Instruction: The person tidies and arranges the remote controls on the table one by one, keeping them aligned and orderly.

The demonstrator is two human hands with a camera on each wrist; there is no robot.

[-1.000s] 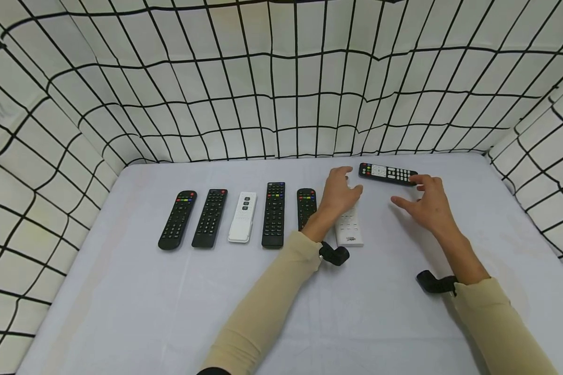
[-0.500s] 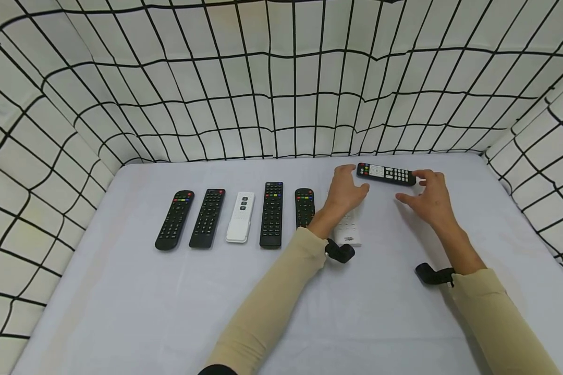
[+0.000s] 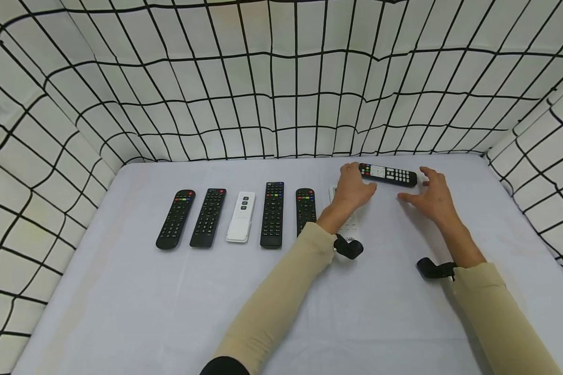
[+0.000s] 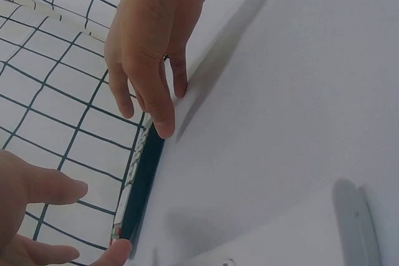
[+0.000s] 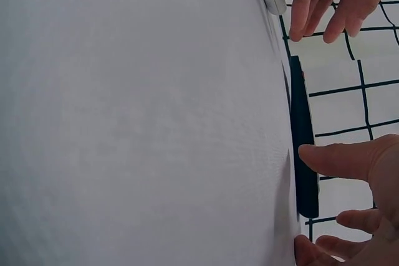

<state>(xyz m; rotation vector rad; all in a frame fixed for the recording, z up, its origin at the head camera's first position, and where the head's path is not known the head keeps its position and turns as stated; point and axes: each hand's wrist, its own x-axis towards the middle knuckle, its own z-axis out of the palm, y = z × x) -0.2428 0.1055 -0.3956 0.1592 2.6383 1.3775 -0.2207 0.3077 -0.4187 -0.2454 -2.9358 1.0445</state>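
A black remote control [image 3: 389, 175] with white and coloured buttons lies crosswise at the back right of the white table. My left hand [image 3: 353, 188] is at its left end, fingers spread and loosely bent. Whether a fingertip touches that end I cannot tell; the right wrist view shows a narrow gap. My right hand [image 3: 430, 199] hovers by the other end, thumb and fingers apart, holding nothing. Seen edge-on in the left wrist view, the black remote [image 4: 143, 182] stays flat on the cloth. Under my left wrist, a white remote [image 3: 350, 229] is partly hidden.
To the left, a row of remotes lies lengthwise: a black one [image 3: 306, 208] partly behind my left arm, a long black one [image 3: 272, 216], a white one [image 3: 241, 217] and two more black ones [image 3: 208, 219]. Black netting [image 3: 281, 112] over white cloth encloses the back and sides.
My left hand has moved right, up to the black remote's left end. The right hand's fingers have drawn slightly away from its right end. The remote has hardly moved.
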